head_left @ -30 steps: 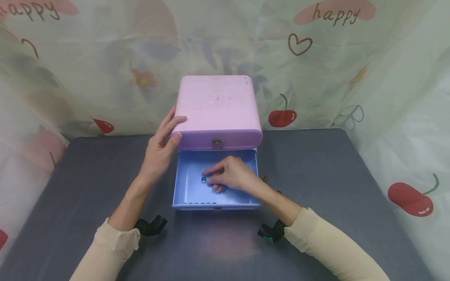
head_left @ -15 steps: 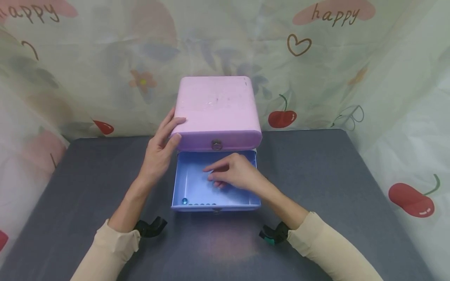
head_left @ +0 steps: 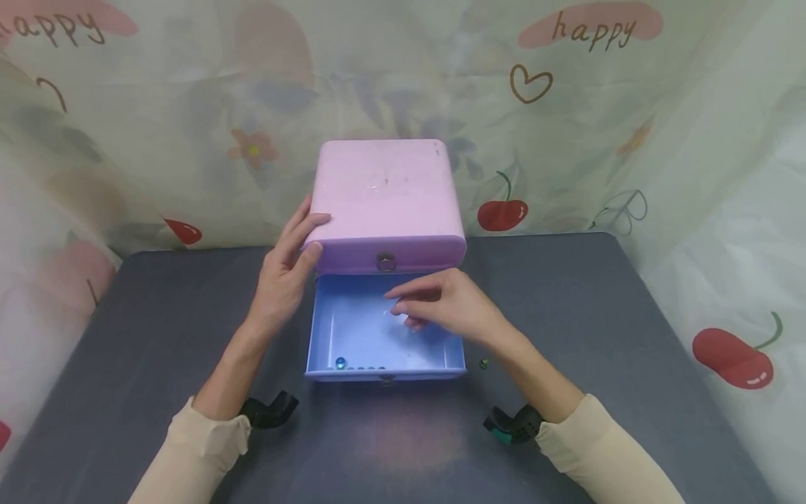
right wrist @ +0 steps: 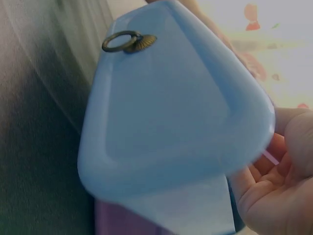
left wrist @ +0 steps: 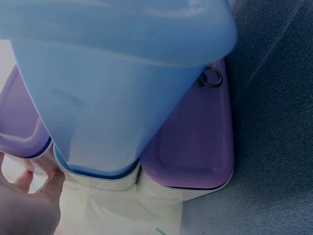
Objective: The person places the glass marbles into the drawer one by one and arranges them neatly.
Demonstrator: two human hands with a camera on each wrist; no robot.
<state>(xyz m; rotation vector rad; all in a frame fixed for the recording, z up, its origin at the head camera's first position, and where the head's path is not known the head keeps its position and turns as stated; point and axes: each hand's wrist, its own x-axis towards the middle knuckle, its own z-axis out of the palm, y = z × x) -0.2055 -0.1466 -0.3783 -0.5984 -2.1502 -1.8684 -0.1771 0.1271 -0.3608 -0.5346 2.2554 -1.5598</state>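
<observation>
A small chest of drawers (head_left: pixel 387 189) with a pink top and a purple upper drawer front (head_left: pixel 409 255) stands at the table's back. Its blue drawer (head_left: pixel 359 329) is pulled out. Against the left side and top edge of the chest rests my left hand (head_left: pixel 285 276), fingers fairly straight. My right hand (head_left: pixel 462 308) hovers over the right part of the blue drawer, fingers loosely bent, with nothing visible between them. A blue glass marble (head_left: pixel 341 363) lies near the drawer's front left, by several smaller-looking marbles partly hidden behind the front wall.
A greenish marble (head_left: pixel 483 364) lies on the dark table (head_left: pixel 567 301) to the right of the drawer. In the right wrist view a brass ring pull (right wrist: pixel 122 41) hangs on the blue front. A patterned curtain (head_left: pixel 189 105) stands behind and at both sides.
The blue marble left the right hand's fingers and rolled to the drawer's front left. That hand then moved back toward the right, uncovering a table marble. The left hand stayed on the chest.
</observation>
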